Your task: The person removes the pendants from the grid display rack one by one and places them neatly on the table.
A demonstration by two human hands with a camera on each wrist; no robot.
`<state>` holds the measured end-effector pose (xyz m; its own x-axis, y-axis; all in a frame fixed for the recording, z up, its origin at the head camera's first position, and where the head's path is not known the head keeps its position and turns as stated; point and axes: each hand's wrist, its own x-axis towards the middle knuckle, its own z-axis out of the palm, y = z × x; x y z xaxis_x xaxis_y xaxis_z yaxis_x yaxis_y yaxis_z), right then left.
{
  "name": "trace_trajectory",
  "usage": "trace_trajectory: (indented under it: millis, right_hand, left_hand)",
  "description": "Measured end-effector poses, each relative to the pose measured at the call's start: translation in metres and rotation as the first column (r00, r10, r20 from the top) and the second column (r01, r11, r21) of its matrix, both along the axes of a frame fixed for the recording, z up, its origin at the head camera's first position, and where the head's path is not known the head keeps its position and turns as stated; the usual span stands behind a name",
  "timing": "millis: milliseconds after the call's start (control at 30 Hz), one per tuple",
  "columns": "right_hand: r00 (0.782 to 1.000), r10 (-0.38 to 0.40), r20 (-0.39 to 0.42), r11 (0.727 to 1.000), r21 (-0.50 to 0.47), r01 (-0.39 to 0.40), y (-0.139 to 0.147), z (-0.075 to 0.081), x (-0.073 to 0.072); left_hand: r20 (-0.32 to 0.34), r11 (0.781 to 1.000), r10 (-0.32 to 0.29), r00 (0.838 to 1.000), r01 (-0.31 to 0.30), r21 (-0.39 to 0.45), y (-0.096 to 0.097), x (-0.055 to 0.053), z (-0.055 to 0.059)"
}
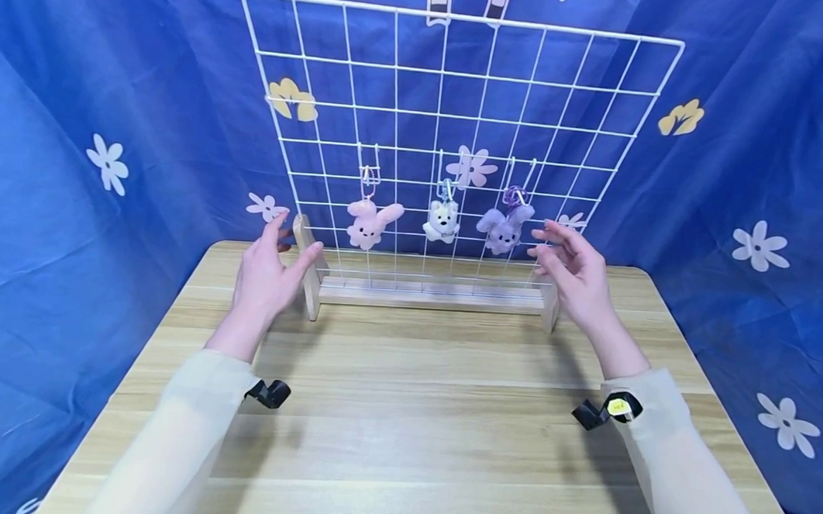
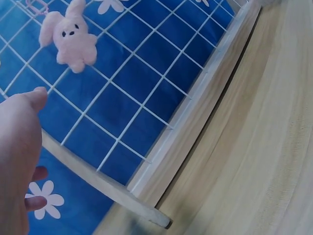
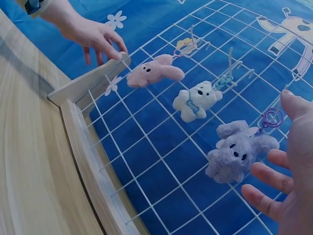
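Note:
A white wire grid rack (image 1: 466, 18) stands upright in a wooden base (image 1: 430, 295). Three plush keychains hang from its hooks: a pink bunny (image 1: 366, 229), a white bear (image 1: 443, 222) with a blue ring, and a purple bunny (image 1: 503, 232) with a purple ring. Beside the rack's left wooden foot (image 2: 98, 177) is my left hand (image 1: 267, 276), thumb and fingers spread, holding nothing. My right hand (image 1: 579, 277) is at the grid's right side, near the purple bunny. Its fingers are loosely bent and nothing is between them.
The rack stands toward the back of a light wood-grain table (image 1: 403, 419). Behind and around the table hangs a blue cloth (image 1: 50, 215) printed with white and yellow flowers. A small black device (image 1: 269, 393) is strapped at each wrist.

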<state>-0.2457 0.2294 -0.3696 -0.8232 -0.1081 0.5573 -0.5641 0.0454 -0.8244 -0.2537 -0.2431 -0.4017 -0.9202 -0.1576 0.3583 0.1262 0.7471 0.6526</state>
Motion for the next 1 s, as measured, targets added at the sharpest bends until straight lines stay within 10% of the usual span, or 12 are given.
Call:
trace_trajectory:
  millis: [1000]
  right_hand:
    - [1.0, -0.015, -0.024, 1.0, -0.011, 0.014, -0.006, 0.015, -0.023]
  left_hand:
    - [-0.234, 0.974, 0.097, 0.967, -0.045, 0.222, 0.014, -0.023, -0.015]
